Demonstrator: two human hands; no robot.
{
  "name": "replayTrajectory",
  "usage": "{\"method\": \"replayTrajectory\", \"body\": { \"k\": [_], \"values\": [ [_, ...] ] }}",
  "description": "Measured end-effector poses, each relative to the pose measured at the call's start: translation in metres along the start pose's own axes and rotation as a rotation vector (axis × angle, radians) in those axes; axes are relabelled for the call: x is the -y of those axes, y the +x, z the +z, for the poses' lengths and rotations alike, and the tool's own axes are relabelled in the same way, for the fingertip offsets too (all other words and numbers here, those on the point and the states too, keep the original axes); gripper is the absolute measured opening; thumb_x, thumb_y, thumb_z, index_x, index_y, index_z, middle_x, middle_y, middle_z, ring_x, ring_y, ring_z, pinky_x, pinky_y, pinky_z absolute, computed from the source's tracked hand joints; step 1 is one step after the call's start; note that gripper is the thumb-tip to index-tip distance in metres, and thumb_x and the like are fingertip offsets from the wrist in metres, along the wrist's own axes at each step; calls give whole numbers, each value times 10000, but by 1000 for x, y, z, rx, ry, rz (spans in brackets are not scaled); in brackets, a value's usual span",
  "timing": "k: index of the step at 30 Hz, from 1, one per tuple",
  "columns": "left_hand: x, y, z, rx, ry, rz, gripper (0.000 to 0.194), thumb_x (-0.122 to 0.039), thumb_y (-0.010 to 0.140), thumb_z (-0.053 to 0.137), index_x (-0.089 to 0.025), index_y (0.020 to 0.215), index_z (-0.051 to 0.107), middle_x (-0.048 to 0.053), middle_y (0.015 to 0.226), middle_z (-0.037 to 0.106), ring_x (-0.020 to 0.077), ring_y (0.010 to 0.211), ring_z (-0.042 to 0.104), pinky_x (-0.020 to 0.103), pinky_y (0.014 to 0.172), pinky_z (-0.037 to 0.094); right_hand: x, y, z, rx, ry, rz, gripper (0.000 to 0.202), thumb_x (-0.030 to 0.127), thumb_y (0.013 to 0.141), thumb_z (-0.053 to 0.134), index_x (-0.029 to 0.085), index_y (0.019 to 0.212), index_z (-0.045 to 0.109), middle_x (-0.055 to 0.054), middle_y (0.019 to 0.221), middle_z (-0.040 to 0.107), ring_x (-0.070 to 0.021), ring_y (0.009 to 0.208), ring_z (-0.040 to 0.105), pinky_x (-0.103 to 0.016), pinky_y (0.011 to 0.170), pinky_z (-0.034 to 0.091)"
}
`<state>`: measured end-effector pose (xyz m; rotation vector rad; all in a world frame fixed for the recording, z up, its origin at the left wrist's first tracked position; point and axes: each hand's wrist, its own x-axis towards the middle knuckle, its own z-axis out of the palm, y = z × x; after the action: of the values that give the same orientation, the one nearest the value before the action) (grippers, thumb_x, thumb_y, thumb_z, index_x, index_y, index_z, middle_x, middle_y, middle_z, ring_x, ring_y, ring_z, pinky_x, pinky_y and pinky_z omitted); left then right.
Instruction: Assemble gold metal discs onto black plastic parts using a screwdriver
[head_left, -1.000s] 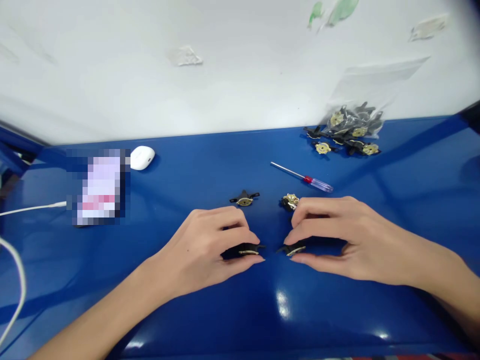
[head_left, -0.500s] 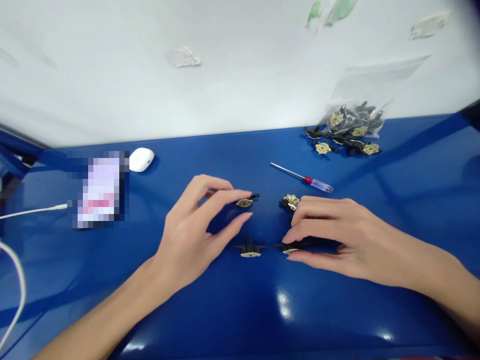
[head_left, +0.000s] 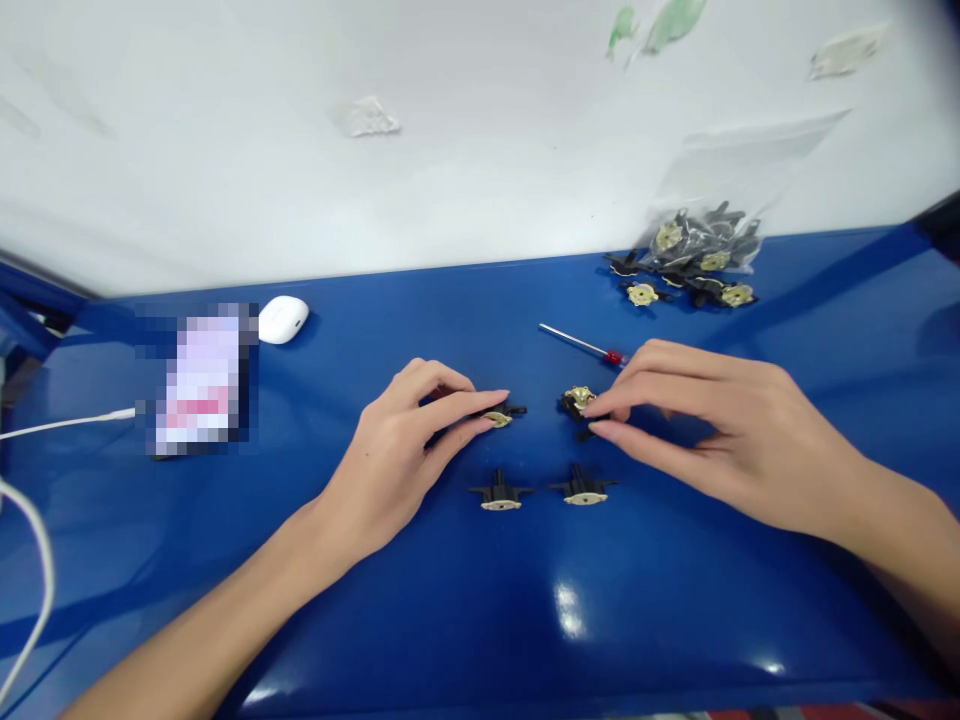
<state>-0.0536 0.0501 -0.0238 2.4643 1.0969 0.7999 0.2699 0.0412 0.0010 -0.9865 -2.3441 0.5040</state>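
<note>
My left hand (head_left: 416, 450) pinches a small black plastic part with a brass-coloured disc (head_left: 498, 419) between thumb and forefinger, low over the blue table. My right hand (head_left: 705, 430) has its thumb and fingertips together on the near side of another black part with a brass disc (head_left: 579, 400); the fingers hide some of it. Nearer to me, two similar parts stand side by side, the left one (head_left: 501, 492) and the right one (head_left: 584, 487), discs towards me and untouched. A screwdriver (head_left: 581, 343) with a red collar lies behind my right hand, its handle mostly covered.
At the back right, a clear plastic bag (head_left: 720, 235) holds several more parts, with loose ones (head_left: 643, 294) in front. A white earbud case (head_left: 283, 320) and a blurred-out phone (head_left: 202, 380) with a white cable (head_left: 75, 424) are on the left. A white wall (head_left: 480, 190) stands behind the table.
My left thumb and forefinger have closed on the black part. My right hand has let go of the front right part and moved back to the one behind it.
</note>
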Motion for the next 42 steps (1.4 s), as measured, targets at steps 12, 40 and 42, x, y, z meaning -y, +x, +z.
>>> {"method": "replayTrajectory", "body": {
  "k": [12,40,42],
  "values": [
    [-6,-4,1,43,0,23,407,-178,1104,765,-186,1511,765,112,1293,656,222,1117,701,379,1025,622,-3,-4,-2,-75,-75,32,124,270,1133,707,218,1150,819,-52,1041,797,-170,863,736,-319,705,560],
    [-16,3,-3,-16,-27,-78,315,-235,1145,732,-196,1453,776,76,1298,787,188,1134,780,306,1040,616,-19,-11,-10,161,5,129,142,400,1088,771,326,1202,813,-44,1201,735,-218,1011,758,-371,833,623],
    [-16,2,-3,-15,-19,-78,313,-239,1143,733,-207,1452,776,76,1301,791,198,1133,786,317,1038,624,-18,-10,-10,159,5,135,142,408,1087,769,316,1187,810,-50,1193,739,-224,992,757,-373,815,622]
  ]
}}
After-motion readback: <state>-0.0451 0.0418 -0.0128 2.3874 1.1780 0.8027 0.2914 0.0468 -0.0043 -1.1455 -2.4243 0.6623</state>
